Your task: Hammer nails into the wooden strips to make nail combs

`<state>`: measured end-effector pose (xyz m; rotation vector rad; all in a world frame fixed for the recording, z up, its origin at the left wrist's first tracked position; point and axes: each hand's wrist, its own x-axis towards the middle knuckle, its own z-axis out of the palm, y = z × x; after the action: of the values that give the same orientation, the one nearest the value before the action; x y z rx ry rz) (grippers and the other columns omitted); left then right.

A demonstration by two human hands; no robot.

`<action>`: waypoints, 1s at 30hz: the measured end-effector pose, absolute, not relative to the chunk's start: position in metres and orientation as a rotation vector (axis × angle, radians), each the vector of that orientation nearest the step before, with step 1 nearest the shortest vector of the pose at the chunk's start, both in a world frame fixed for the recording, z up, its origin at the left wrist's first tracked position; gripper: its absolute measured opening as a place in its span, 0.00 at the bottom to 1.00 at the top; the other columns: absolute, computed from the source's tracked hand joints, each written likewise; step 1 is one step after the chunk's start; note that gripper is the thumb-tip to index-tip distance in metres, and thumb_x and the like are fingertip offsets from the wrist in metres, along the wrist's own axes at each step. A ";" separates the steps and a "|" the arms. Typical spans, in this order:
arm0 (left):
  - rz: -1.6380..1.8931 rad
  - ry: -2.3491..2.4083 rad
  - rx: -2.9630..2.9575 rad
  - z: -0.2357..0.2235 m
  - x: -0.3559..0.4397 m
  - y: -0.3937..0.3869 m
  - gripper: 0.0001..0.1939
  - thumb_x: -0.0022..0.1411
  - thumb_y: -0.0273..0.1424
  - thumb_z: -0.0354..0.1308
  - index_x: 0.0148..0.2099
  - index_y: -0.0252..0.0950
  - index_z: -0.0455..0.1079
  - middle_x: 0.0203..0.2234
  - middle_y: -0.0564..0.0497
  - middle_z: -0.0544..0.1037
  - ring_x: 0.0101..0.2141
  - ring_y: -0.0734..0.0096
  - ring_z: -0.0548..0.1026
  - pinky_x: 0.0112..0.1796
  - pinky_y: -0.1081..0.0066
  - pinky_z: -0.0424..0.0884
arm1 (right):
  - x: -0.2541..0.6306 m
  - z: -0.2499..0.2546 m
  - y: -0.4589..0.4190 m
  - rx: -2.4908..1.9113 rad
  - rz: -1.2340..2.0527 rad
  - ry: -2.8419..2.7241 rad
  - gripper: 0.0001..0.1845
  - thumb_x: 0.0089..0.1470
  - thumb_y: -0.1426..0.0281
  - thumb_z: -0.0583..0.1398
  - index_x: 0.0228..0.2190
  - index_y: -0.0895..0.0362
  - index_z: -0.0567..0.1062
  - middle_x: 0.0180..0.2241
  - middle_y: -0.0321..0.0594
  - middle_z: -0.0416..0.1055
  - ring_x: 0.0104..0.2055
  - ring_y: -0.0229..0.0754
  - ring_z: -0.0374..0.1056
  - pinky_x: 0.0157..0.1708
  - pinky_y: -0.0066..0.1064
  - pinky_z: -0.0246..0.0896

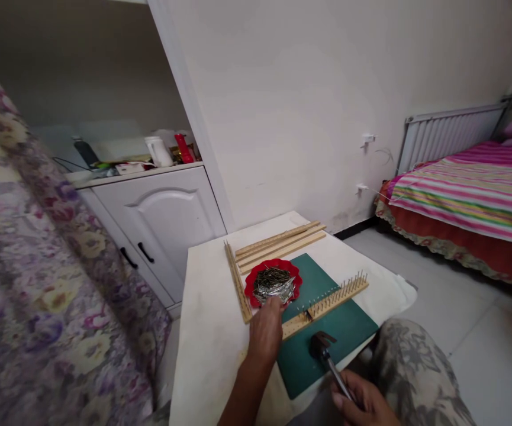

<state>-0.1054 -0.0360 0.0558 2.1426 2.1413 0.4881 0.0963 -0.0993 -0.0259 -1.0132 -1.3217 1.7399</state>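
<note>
My left hand reaches to the near rim of a scalloped red dish heaped with loose nails. Its fingertips are drawn together among the nails; what they pinch is too small to make out. My right hand is closed around the handle of a claw hammer, whose head is over the green mat. Across that mat lies a wooden strip with a row of nails standing upright along its right part and small holes at its left end. My left wrist partly covers the strip's left end.
Several wooden strips lie at the back of the cloth-covered table, and a nailed strip stands lengthwise left of the dish. My knee is beside the table's right edge. A floral curtain hangs at left; a bed is at right.
</note>
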 end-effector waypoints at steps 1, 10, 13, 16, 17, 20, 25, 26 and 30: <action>0.583 2.018 2.128 0.050 -0.101 -0.048 0.10 0.64 0.28 0.41 0.36 0.37 0.64 0.32 0.50 0.73 0.33 0.69 0.71 0.33 0.73 0.61 | 0.096 -0.023 -0.099 -1.032 1.720 -1.284 0.21 0.41 0.50 0.62 0.25 0.55 0.68 0.17 0.25 0.56 0.16 0.30 0.51 0.16 0.22 0.45; 0.748 1.354 2.002 -0.003 -0.064 -0.118 0.07 0.64 0.30 0.44 0.35 0.37 0.62 0.30 0.52 0.71 0.31 0.73 0.67 0.32 0.75 0.59 | 0.103 -0.019 -0.095 -1.117 1.524 -1.135 0.18 0.47 0.55 0.61 0.33 0.55 0.67 0.20 0.28 0.67 0.09 0.28 0.52 0.07 0.20 0.39; 0.743 1.356 1.993 -0.004 -0.065 -0.120 0.07 0.65 0.29 0.44 0.36 0.38 0.63 0.31 0.51 0.71 0.32 0.73 0.67 0.32 0.75 0.58 | 0.102 -0.021 -0.098 -1.118 1.552 -1.116 0.18 0.46 0.55 0.61 0.33 0.55 0.67 0.19 0.27 0.67 0.06 0.25 0.49 0.06 0.19 0.39; 0.740 1.330 2.005 0.001 -0.065 -0.121 0.07 0.64 0.28 0.45 0.36 0.38 0.64 0.32 0.50 0.71 0.32 0.72 0.67 0.33 0.75 0.59 | 0.102 -0.021 -0.101 -1.102 1.583 -1.110 0.18 0.47 0.55 0.61 0.33 0.55 0.67 0.19 0.27 0.68 0.05 0.24 0.48 0.05 0.18 0.40; 0.749 1.321 2.000 0.002 -0.064 -0.121 0.07 0.63 0.28 0.45 0.36 0.37 0.65 0.32 0.50 0.71 0.33 0.72 0.68 0.33 0.75 0.59 | 0.102 -0.021 -0.102 -1.097 1.589 -1.106 0.18 0.46 0.55 0.61 0.33 0.55 0.66 0.19 0.27 0.69 0.05 0.23 0.48 0.05 0.17 0.40; 0.865 1.326 1.868 0.005 -0.059 -0.120 0.07 0.61 0.28 0.48 0.33 0.36 0.66 0.31 0.51 0.71 0.32 0.73 0.68 0.34 0.75 0.60 | 0.103 -0.021 -0.102 -1.092 1.595 -1.081 0.19 0.45 0.56 0.63 0.33 0.56 0.67 0.18 0.27 0.70 0.05 0.23 0.49 0.05 0.17 0.41; 1.127 1.209 1.196 -0.001 -0.047 -0.114 0.08 0.52 0.34 0.59 0.30 0.34 0.67 0.20 0.53 0.72 0.24 0.74 0.70 0.28 0.75 0.63 | 0.102 -0.019 -0.101 -1.042 1.642 -0.992 0.20 0.44 0.57 0.63 0.34 0.56 0.66 0.19 0.27 0.71 0.05 0.23 0.50 0.04 0.16 0.43; 1.159 1.164 1.081 -0.003 -0.045 -0.113 0.10 0.49 0.35 0.61 0.30 0.34 0.67 0.19 0.53 0.73 0.23 0.74 0.70 0.28 0.75 0.64 | 0.102 -0.019 -0.101 -1.026 1.656 -0.967 0.20 0.44 0.57 0.64 0.34 0.56 0.66 0.19 0.27 0.72 0.05 0.23 0.50 0.04 0.16 0.43; 1.266 1.137 0.856 -0.011 -0.034 -0.114 0.15 0.44 0.39 0.65 0.29 0.33 0.69 0.17 0.53 0.73 0.20 0.74 0.70 0.26 0.75 0.65 | 0.099 -0.020 -0.103 -0.991 1.695 -0.882 0.20 0.43 0.57 0.65 0.33 0.56 0.67 0.19 0.29 0.73 0.05 0.22 0.49 0.04 0.15 0.45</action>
<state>-0.0336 -0.1135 -0.0110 0.8563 1.1375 1.2656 0.0990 -0.1028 -0.0199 -0.9907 -0.8816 1.6954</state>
